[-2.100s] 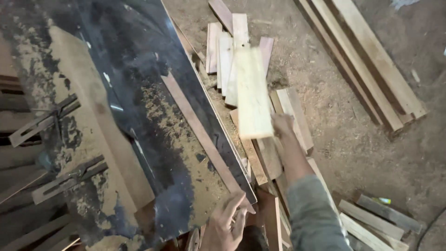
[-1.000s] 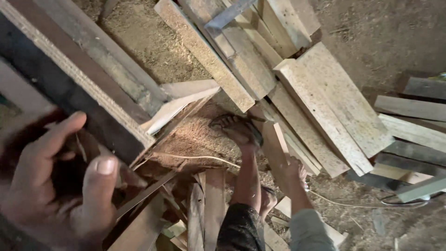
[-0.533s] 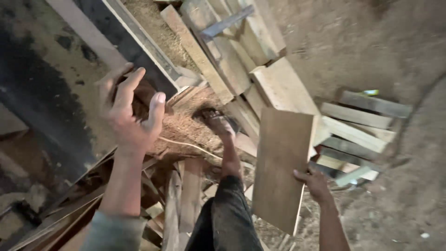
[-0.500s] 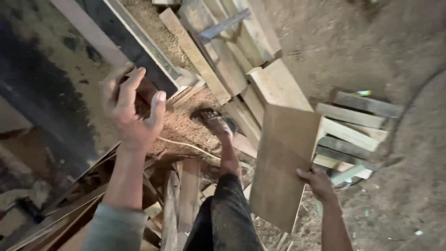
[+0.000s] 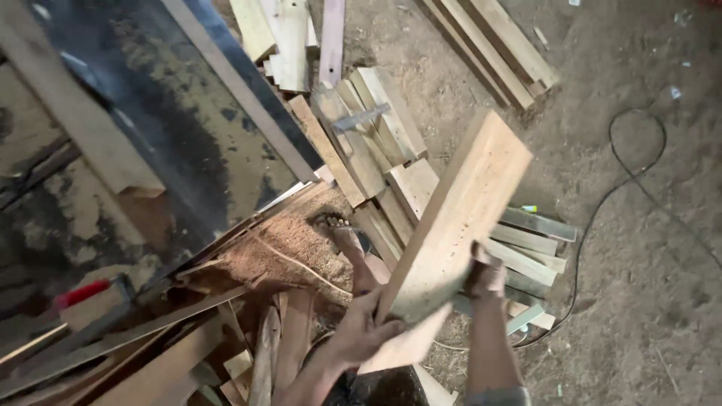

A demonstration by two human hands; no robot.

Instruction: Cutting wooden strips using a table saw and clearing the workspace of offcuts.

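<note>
While tilted above the offcut pile [image 5: 376, 150], held: wooden board [image 5: 451, 225], left hand [image 5: 361, 334] and right hand [image 5: 485, 274] closed on its edges.

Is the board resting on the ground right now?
No: the board is lifted, tilted, gripped by the left hand and right hand.

We are in a woodworking shop: a dusty dark saw table [image 5: 173, 143] fills the left, sawdust [image 5: 293, 240] heaps at its foot, cut planks [image 5: 376, 143] lie stacked just right of it, and a black cable [image 5: 639, 173] trails farther right.
</note>
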